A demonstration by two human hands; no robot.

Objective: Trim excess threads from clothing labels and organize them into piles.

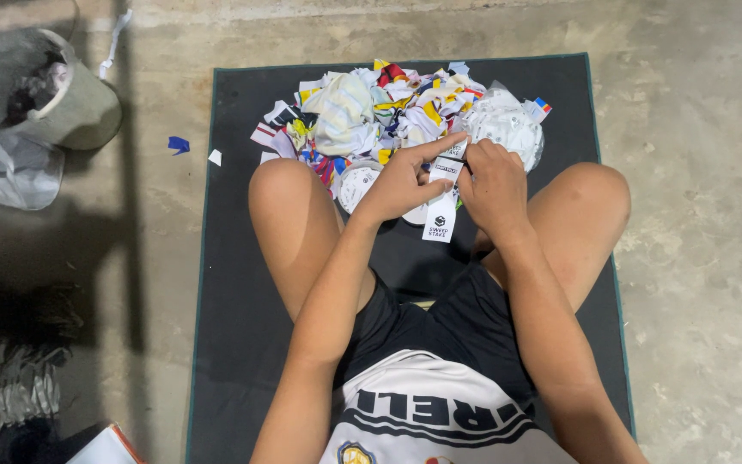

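I sit cross-legged on a dark mat (234, 283). Both hands meet in front of my knees over a narrow white paper strip (441, 210) with black print, which hangs down between them. My left hand (401, 182) pinches the strip's upper part, index finger stretched toward the right. My right hand (493, 185) grips the strip's top edge from the right side, fingers curled. Just beyond the hands lies a pile of torn colourful wrappers and paper scraps (380, 107), with a crumpled clear plastic bag (508, 125) at its right.
A grey bucket (40, 86) lies tipped at the far left on the concrete floor, with a pale plastic bag (6, 172) beneath it. Small blue (179, 144) and white scraps lie beside the mat. Dark cloth heaps (23, 378) sit at lower left.
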